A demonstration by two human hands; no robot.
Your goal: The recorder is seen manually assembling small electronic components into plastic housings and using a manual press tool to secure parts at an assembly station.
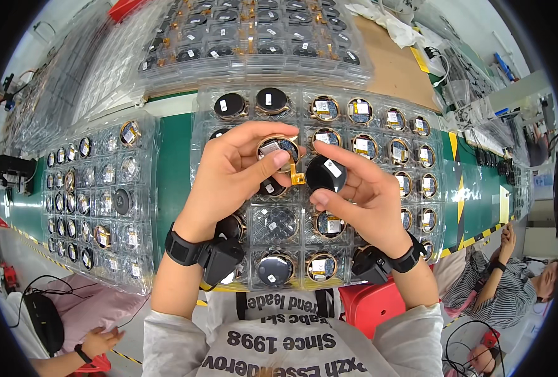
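My left hand (228,173) is closed around a round smartwatch case (277,147) with a gold rim, its inner circuit board facing up. In the fingers of my right hand (370,191) is a round black watch display (325,174) with a small white label. An orange flex cable (297,178) runs between the two parts, which are held side by side and apart. Both hands hover over a clear plastic tray (301,252). In its cells lie open watch cases (324,108) with boards showing, and black displays (272,99). The palms are partly hidden.
Left on the green bench (173,147) stands another clear tray (109,242) of watch parts. Stacked trays (254,63) rise at the back. A red stool (376,308) is by my right side. Co-workers sit at both sides, one in a striped shirt (489,283).
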